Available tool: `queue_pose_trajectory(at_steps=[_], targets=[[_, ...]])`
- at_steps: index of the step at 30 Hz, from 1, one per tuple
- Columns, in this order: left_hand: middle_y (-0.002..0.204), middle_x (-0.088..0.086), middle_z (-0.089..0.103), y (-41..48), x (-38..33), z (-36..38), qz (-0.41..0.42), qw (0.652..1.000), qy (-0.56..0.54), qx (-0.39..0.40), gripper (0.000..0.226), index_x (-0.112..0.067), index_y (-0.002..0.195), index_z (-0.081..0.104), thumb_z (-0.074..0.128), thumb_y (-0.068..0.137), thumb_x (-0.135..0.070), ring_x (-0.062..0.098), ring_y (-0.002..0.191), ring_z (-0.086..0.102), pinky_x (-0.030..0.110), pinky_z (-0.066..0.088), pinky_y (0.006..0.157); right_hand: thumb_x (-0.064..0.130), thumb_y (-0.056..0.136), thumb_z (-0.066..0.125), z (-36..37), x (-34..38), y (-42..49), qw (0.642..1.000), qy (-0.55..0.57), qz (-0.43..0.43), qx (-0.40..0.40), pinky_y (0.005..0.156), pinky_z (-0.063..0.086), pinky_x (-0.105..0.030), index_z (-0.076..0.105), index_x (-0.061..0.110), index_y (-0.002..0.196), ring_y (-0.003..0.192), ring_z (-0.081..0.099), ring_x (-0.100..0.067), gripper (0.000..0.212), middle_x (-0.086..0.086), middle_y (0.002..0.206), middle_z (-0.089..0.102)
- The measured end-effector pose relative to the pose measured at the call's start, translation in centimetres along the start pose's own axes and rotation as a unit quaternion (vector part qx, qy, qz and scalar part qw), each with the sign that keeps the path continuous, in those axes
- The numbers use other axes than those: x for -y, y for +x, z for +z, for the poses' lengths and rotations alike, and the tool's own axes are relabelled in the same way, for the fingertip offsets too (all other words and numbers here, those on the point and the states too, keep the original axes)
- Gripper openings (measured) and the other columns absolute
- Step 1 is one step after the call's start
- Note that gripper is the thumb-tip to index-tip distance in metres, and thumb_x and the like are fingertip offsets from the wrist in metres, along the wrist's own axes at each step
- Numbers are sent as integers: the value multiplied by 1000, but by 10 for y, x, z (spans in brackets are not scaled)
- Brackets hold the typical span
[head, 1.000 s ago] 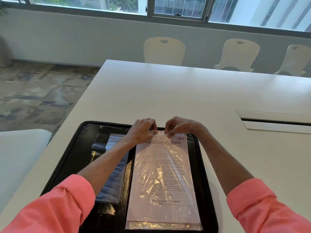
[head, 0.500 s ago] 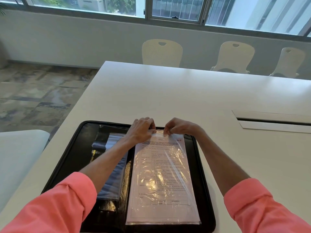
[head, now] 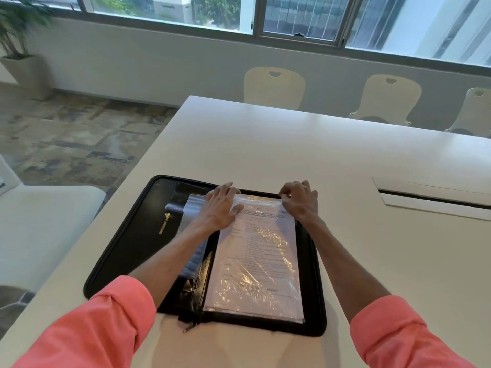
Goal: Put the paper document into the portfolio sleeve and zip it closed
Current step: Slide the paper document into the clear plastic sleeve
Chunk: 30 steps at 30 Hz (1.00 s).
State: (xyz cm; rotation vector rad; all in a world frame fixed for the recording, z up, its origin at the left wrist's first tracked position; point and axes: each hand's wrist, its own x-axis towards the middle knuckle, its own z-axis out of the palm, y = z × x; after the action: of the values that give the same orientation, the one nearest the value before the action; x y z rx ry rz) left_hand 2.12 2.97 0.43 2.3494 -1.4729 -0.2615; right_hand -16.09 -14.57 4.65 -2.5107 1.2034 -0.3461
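**Both hands on top edge of sleeve, paper inside**

My left hand (head: 221, 208) lies flat, fingers straight and a bit spread, pressing down on the top left corner of the clear sleeve (head: 265, 296). It grips nothing. My right hand (head: 300, 201) is at the top right corner with fingers curled, thumb and fingertips pinching the sleeve's top edge.

The paper document (head: 255, 251) sits inside the sleeve, printed side up, with glare on the plastic over it. The sleeve lies on the right half of the portfolio (head: 132, 235), which is black and spread open flat on the white table (head: 265, 150) at the near edge. The zipper pull (head: 189, 326) hangs off the near side by the spine, so it's not zipped. My left forearm partly covers another clear pocket (head: 190, 212) on the left half.

Pale chairs (head: 274, 85) stand along the far side of the table, and there's a potted plant (head: 18, 25) at far left.
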Motion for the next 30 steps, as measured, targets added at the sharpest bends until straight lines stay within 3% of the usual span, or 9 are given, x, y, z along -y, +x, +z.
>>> queue_pose_trajectory(at_steps=[3,8,12,16,21,26,30], targets=[[182,4,14,-32,-2,0,-23,1000,4,14,59,-20,166,37,51,114,-44,25,170,7,52,8,138,14,102,61,10,16,-21,999,19,-27,0,108,40,-49,81,19,109,130,53,-24,22,1,117,75],[184,5,7,-87,8,-7,-62,998,21,19,63,-21,170,30,47,115,-44,24,172,-1,52,1,138,15,103,62,36,58,-58,995,46,-84,18,109,42,-48,81,22,112,132,52,-25,22,4,122,73],[184,4,7,-123,35,-21,-84,995,57,18,63,-21,171,26,43,116,-47,22,171,-1,51,0,139,19,103,64,57,96,-85,992,46,-115,40,111,40,-48,78,24,122,139,49,-23,24,2,135,67],[183,3,10,-152,69,-38,-107,992,69,-2,65,-20,172,26,42,115,-47,21,171,1,50,3,139,19,101,65,82,134,-109,986,38,-154,54,109,42,-45,70,23,135,134,48,-22,35,1,139,62],[184,4,8,-185,116,-61,-125,989,76,-19,65,-20,173,27,43,116,-46,22,171,2,49,5,139,18,102,64,105,186,-131,984,62,-156,59,111,41,-41,61,24,149,139,47,-21,47,3,150,57],[182,11,17,-204,146,-75,-173,983,29,-44,65,-18,172,28,47,115,-43,31,169,16,51,16,137,37,110,57,125,223,-151,986,54,-141,65,127,32,-50,41,23,167,158,35,-26,61,-1,172,38],[159,17,56,-205,154,-80,-193,976,-36,-91,58,-17,164,41,56,110,-35,39,148,50,52,41,122,47,115,43,136,235,-161,988,58,-107,98,137,12,-51,21,21,175,169,15,-25,69,-4,182,16]])
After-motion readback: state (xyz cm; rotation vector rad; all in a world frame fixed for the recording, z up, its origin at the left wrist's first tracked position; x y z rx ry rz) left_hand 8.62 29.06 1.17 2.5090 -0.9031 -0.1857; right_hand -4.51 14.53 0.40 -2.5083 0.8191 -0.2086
